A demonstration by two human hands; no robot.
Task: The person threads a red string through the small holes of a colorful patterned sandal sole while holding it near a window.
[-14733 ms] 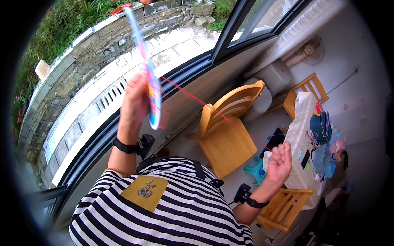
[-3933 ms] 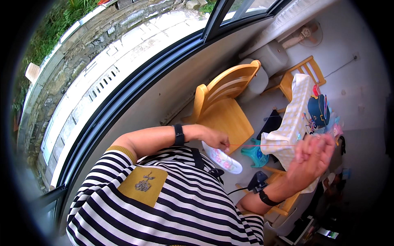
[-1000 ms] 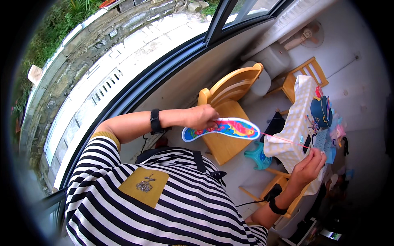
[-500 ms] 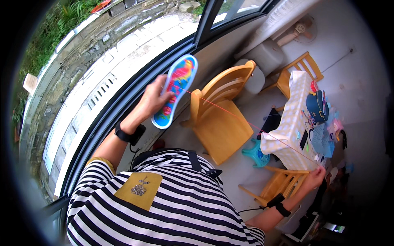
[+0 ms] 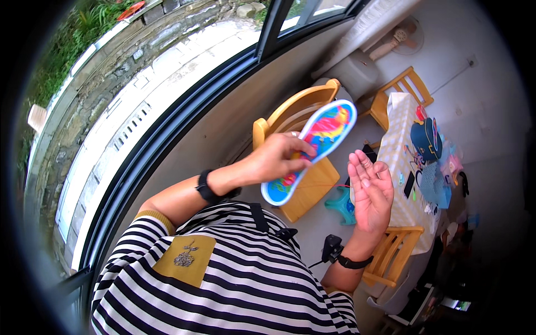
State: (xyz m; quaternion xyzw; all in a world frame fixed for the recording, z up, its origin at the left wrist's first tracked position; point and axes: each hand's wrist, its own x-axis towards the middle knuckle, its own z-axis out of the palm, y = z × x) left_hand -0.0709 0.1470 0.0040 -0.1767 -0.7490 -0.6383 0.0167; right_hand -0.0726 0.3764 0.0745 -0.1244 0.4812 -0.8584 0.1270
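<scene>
My left hand (image 5: pixel 273 159) grips an insole (image 5: pixel 334 127) with a white rim and a blue, red and yellow flower pattern, fingers and thumb around its middle. The insole tilts, its wide end up to the right. A thin red thread (image 5: pixel 330 185) runs from the insole side to the edge of my right hand (image 5: pixel 371 195). That hand is raised palm toward me, thumb against the bent fingers and other fingers pointing up. The exact grip on the thread, and whether a needle is there, is hidden.
A wooden chair (image 5: pixel 312 190) stands behind the insole, a teal stool (image 5: pixel 338 206) beside it. To the right is a table with a checked cloth (image 5: pixel 399 120), holding a dark blue bag (image 5: pixel 422 139) and small items. Another wooden chair (image 5: pixel 391 254) is near my right forearm. A window frame (image 5: pixel 184 106) runs along the left.
My left hand has carried the insole right and tipped it further over. My right hand has come in from the far right, close to the insole; the visible thread span is much shorter.
</scene>
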